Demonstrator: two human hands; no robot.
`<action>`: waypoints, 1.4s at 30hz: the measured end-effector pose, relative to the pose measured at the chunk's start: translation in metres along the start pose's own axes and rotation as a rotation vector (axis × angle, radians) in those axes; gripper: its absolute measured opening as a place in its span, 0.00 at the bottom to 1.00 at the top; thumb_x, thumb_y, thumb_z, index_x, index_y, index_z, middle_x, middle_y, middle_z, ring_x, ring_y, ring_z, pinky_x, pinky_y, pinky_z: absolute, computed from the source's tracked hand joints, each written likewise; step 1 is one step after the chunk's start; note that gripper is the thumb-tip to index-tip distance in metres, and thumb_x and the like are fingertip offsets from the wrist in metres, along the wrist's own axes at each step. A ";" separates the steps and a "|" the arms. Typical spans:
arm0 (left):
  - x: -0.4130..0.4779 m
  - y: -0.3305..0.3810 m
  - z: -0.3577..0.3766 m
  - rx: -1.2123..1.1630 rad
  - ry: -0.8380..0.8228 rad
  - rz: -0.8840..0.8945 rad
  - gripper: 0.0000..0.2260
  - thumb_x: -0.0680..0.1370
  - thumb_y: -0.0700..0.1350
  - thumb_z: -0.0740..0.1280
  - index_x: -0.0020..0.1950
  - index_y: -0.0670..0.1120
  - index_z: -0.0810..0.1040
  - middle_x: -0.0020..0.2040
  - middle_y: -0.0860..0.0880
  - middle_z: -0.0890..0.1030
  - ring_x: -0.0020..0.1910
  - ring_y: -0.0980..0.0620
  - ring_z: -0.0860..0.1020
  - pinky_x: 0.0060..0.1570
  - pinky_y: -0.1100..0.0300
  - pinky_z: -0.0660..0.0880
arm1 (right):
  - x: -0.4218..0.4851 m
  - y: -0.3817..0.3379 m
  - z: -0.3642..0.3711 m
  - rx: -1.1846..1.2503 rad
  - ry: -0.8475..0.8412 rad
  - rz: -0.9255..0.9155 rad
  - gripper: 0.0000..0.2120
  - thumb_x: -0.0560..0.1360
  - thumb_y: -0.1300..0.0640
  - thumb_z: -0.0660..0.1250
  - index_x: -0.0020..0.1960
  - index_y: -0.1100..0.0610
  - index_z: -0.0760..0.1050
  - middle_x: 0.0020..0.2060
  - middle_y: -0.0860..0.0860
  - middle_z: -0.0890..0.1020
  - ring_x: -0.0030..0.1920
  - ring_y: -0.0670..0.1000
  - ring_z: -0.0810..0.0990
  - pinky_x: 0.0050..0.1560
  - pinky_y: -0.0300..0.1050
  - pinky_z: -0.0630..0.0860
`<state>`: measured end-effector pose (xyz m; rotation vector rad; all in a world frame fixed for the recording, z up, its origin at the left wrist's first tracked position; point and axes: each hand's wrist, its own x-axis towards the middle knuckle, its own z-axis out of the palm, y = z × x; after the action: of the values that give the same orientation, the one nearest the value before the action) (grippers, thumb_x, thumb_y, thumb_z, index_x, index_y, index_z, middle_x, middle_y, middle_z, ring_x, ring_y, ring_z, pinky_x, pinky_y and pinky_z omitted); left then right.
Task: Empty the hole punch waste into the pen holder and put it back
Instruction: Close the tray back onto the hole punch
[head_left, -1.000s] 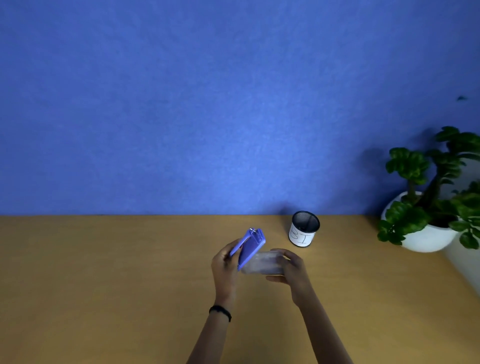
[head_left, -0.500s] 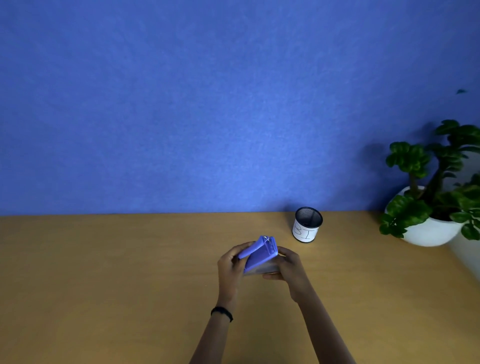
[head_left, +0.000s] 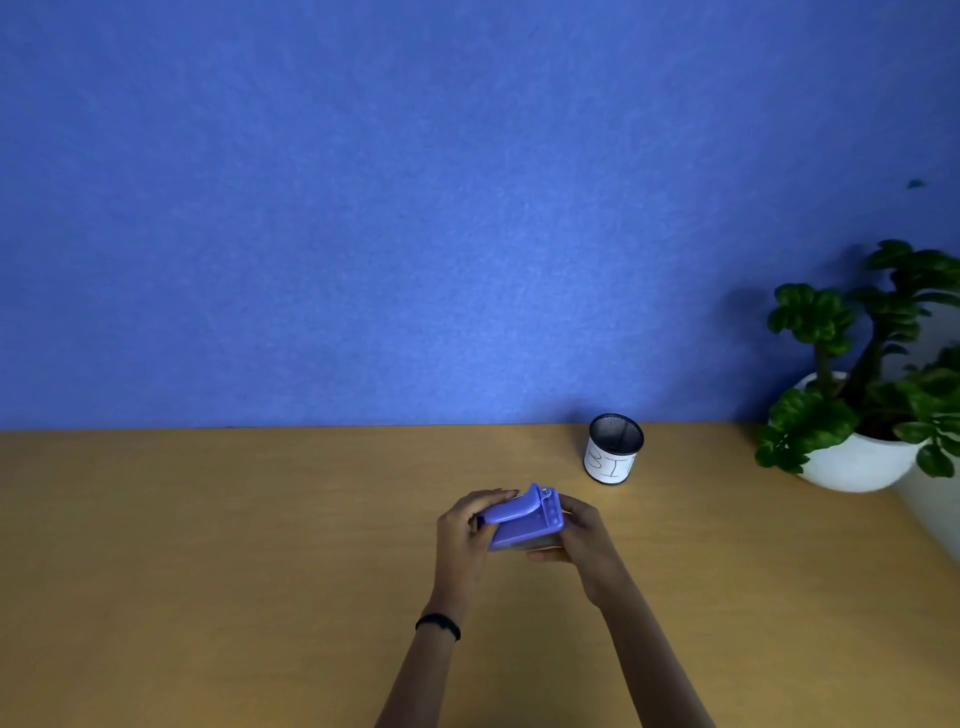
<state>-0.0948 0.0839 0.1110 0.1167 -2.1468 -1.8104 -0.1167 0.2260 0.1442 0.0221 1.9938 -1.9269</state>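
Observation:
A purple hole punch (head_left: 524, 519) with a clear waste tray on its underside is held low over the wooden desk (head_left: 208, 545), its handle on top. My left hand (head_left: 462, 530) grips its left end, thumb on the handle. My right hand (head_left: 579, 535) clasps its right end and the tray. The pen holder (head_left: 613, 449), a black mesh cup with a white paper label, stands upright behind and to the right of the punch, near the wall.
A potted green plant in a white bowl (head_left: 857, 457) sits at the desk's far right. A blue wall (head_left: 415, 208) runs along the back edge of the desk. A black band circles my left wrist.
The punch has turned from standing on edge, its clear tray facing right, to lying almost flat with the handle up. Both hands stayed on it and sank a little toward the desk.

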 end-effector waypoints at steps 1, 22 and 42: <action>0.000 0.000 0.000 0.011 -0.003 0.001 0.22 0.73 0.28 0.62 0.47 0.55 0.82 0.47 0.67 0.83 0.51 0.61 0.80 0.49 0.72 0.75 | 0.000 0.000 0.000 -0.004 -0.002 -0.003 0.14 0.78 0.64 0.58 0.48 0.51 0.80 0.41 0.53 0.85 0.40 0.53 0.85 0.36 0.44 0.82; -0.004 0.007 0.001 0.136 -0.036 0.081 0.20 0.74 0.30 0.64 0.49 0.56 0.81 0.49 0.59 0.82 0.51 0.62 0.79 0.45 0.73 0.74 | -0.002 0.004 -0.010 0.083 0.020 0.011 0.17 0.82 0.55 0.51 0.47 0.52 0.79 0.42 0.53 0.84 0.38 0.50 0.85 0.34 0.43 0.82; 0.002 -0.008 -0.027 0.064 -0.371 -0.232 0.24 0.73 0.35 0.69 0.66 0.51 0.71 0.60 0.51 0.77 0.57 0.56 0.77 0.50 0.66 0.77 | 0.001 0.021 -0.010 0.104 0.082 -0.002 0.13 0.80 0.58 0.56 0.48 0.57 0.79 0.41 0.54 0.84 0.39 0.48 0.84 0.36 0.41 0.83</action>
<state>-0.0901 0.0562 0.1077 0.0487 -2.5381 -2.0239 -0.1142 0.2369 0.1238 0.1284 1.9423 -2.0602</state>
